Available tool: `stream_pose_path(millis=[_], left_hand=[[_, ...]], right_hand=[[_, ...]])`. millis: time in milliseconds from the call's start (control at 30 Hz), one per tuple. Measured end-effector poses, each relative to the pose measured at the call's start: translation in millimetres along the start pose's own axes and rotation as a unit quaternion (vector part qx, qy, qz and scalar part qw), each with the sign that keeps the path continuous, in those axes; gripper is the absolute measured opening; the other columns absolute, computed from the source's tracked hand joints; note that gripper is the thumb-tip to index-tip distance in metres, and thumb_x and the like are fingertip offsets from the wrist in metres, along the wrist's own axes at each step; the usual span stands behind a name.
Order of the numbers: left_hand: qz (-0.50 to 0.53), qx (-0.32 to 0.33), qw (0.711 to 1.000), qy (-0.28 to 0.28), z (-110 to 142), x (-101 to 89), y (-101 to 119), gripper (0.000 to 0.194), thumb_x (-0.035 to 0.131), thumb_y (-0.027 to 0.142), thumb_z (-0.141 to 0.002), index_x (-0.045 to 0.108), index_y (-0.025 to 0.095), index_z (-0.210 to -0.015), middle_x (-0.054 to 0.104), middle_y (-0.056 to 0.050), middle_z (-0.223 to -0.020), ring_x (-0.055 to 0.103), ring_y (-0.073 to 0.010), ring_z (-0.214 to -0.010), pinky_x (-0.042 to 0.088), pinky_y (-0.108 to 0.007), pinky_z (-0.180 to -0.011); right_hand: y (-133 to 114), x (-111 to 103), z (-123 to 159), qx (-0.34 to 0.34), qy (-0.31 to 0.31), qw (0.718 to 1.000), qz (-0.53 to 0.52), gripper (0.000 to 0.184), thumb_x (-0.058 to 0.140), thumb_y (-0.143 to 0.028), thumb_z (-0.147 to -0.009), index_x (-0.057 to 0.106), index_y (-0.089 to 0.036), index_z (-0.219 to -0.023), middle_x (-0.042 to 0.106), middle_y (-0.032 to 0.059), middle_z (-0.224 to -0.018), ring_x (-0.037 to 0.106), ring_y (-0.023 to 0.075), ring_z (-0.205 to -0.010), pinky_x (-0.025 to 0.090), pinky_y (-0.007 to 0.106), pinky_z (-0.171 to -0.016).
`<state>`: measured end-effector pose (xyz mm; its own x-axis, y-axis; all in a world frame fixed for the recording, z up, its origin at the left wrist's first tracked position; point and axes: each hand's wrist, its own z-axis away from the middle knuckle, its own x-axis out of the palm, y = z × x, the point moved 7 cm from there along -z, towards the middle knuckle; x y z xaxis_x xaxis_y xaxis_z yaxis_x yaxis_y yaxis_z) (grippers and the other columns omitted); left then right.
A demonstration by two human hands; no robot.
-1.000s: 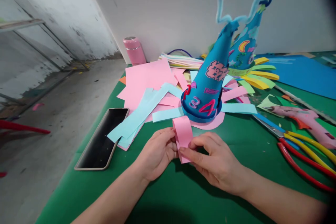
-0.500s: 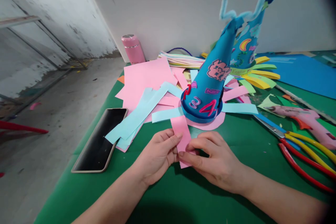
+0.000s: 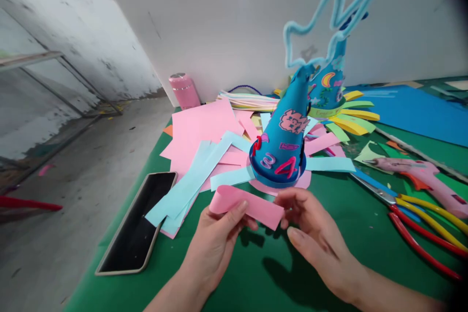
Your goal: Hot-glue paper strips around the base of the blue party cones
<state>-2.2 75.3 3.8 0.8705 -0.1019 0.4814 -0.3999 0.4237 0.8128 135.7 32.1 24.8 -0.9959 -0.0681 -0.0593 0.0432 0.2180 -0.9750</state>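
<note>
A pink paper strip (image 3: 261,207), bent over into a loop at its left end, is pinched in my left hand (image 3: 223,234) with the thumb on top. My right hand (image 3: 316,239) is beside the strip's right end, thumb and fingers apart; whether a fingertip still touches the paper I cannot tell. Just beyond stands a blue paper cone hat (image 3: 280,146) with numbers, a pink cut-out and light-blue strips sticking out from its base. A light-blue pipe-cleaner star (image 3: 287,41) rises from its tip.
Left lie a phone (image 3: 137,226), light-blue strips (image 3: 193,180) and pink sheets (image 3: 203,119). A pink bottle (image 3: 184,91) stands behind. Right are scissors (image 3: 393,200), a pink glue gun (image 3: 420,170) and a second cone hat (image 3: 327,90) with yellow and green strips.
The pink strip has turned from pointing at the hat to lying crosswise, its loop now at left. My right hand's fingers have opened and moved right. The view has tilted up slightly.
</note>
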Motion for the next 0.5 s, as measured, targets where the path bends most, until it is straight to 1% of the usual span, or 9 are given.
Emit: stream_pose_path(millis=[67,133,167,233,300,333,367,433,500], left_hand=[[-0.008,0.002,1.0,-0.003,1,1.3,-1,0.006,0.061,0.017,-0.074,0.064,0.015,-0.069,0.062,0.001,-0.06,0.056,-0.0098,-0.057,0.046,-0.02,-0.061],[-0.02,-0.004,1.0,-0.014,2,4.4,-4,0.009,0.06,0.018,-0.075,0.064,0.015,-0.067,0.063,0.0,-0.06,0.056,-0.0111,-0.06,0.045,-0.022,-0.064],[-0.028,-0.01,0.999,-0.02,3,6.3,-6,0.01,0.06,0.018,-0.075,0.064,0.015,-0.066,0.063,-0.001,-0.06,0.056,-0.0119,-0.061,0.045,-0.022,-0.066],[-0.056,-0.017,0.998,-0.024,5,8.4,-8,0.012,0.06,0.02,-0.074,0.065,0.014,-0.066,0.063,-0.002,-0.06,0.056,-0.0135,-0.063,0.044,-0.024,-0.068],[-0.099,-0.014,0.994,-0.037,8,10.7,-5,0.011,0.064,0.025,-0.071,0.067,0.014,-0.068,0.064,-0.003,-0.062,0.057,-0.016,-0.067,0.044,-0.026,-0.07],[-0.116,-0.008,0.991,-0.059,9,13.2,-3,0.015,0.068,0.028,-0.066,0.068,0.015,-0.071,0.065,-0.005,-0.067,0.058,-0.0182,-0.071,0.044,-0.027,-0.072],[-0.126,-0.004,0.988,-0.094,10,17.3,0,0.025,0.073,0.033,-0.059,0.069,0.015,-0.077,0.066,-0.006,-0.073,0.058,-0.0212,-0.077,0.043,-0.029,-0.076],[-0.1,-0.008,0.979,-0.175,14,25.8,5,0.055,0.076,0.045,-0.047,0.066,0.018,-0.094,0.065,-0.009,-0.091,0.054,-0.0284,-0.093,0.04,-0.034,-0.084],[-0.03,-0.046,0.976,-0.209,16,28.0,4,0.069,0.066,0.06,-0.051,0.061,0.018,-0.105,0.062,-0.012,-0.102,0.052,-0.0306,-0.1,0.038,-0.037,-0.088]], right_hand=[[10,7,-1,0.073,-0.005,0.996,-0.055,0.033,0.052,-0.033,-0.079,0.041,-0.021,-0.108,0.05,0.0029,-0.083,0.049,0.0116,-0.069,0.044,0.022,-0.059],[15,15,-3,0.114,-0.018,0.99,-0.079,0.023,0.052,-0.035,-0.079,0.047,-0.019,-0.095,0.052,0.0011,-0.077,0.049,0.0101,-0.066,0.042,0.02,-0.056],[14,17,-5,0.119,-0.023,0.989,-0.083,0.018,0.05,-0.034,-0.081,0.049,-0.018,-0.089,0.054,0.0011,-0.075,0.05,0.01,-0.066,0.042,0.02,-0.058],[11,15,-10,0.107,-0.021,0.991,-0.08,0.017,0.045,-0.032,-0.084,0.051,-0.017,-0.08,0.056,0.0015,-0.074,0.052,0.0104,-0.068,0.043,0.021,-0.062],[6,5,-14,0.08,-0.01,0.995,-0.051,0.018,0.044,-0.031,-0.085,0.053,-0.016,-0.078,0.056,0.0013,-0.071,0.052,0.0105,-0.067,0.043,0.021,-0.062],[4,-2,-16,0.072,-0.007,0.997,-0.029,0.017,0.045,-0.03,-0.085,0.054,-0.016,-0.079,0.056,0.0011,-0.069,0.052,0.0102,-0.065,0.043,0.021,-0.06],[3,-9,-17,0.068,-0.008,0.998,-0.006,0.016,0.046,-0.03,-0.084,0.054,-0.016,-0.079,0.056,0.001,-0.068,0.051,0.0099,-0.063,0.043,0.02,-0.058],[1,-20,-20,0.075,-0.033,0.996,0.024,0.016,0.048,-0.03,-0.083,0.054,-0.016,-0.077,0.054,0.0005,-0.065,0.049,0.0092,-0.059,0.041,0.02,-0.054],[0,-23,-21,0.099,-0.094,0.99,0.028,0.018,0.049,-0.029,-0.082,0.054,-0.015,-0.072,0.051,-0.0004,-0.062,0.046,0.008,-0.056,0.04,0.019,-0.051]])
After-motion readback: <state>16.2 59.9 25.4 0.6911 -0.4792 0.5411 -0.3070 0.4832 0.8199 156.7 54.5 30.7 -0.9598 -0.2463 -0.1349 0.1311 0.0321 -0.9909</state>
